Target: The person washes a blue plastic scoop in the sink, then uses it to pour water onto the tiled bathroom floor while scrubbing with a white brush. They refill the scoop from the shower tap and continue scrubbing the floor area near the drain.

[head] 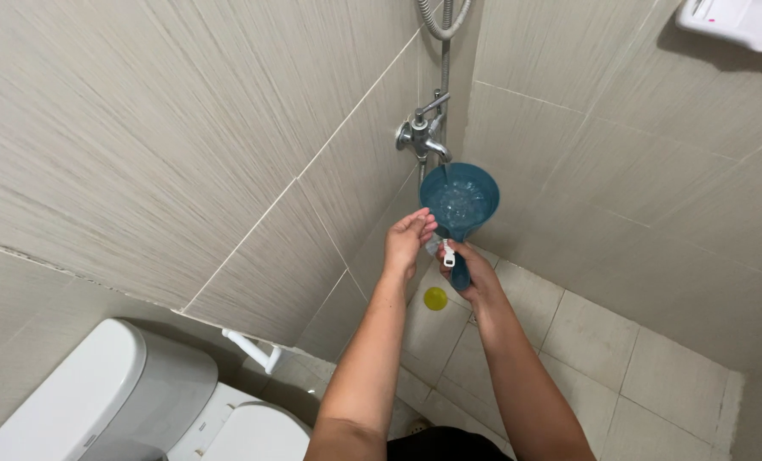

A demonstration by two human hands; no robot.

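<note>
My right hand (pixel 475 275) grips the handle of a blue plastic dipper (pixel 459 201) and holds it under a chrome wall tap (pixel 422 135). Water runs from the spout into the dipper's bowl, which holds foaming water. A small white tag hangs at the handle by my fingers. My left hand (pixel 406 241) is raised beside the dipper's left rim, fingers loosely apart and holding nothing; whether it touches the dipper I cannot tell.
A white toilet with its cistern (pixel 99 393) stands at the lower left, a white pipe (pixel 253 348) beside it. A yellow floor drain cover (pixel 435 298) lies below the dipper. A shower hose (pixel 443 21) hangs above the tap. A white fixture (pixel 739 19) sits top right.
</note>
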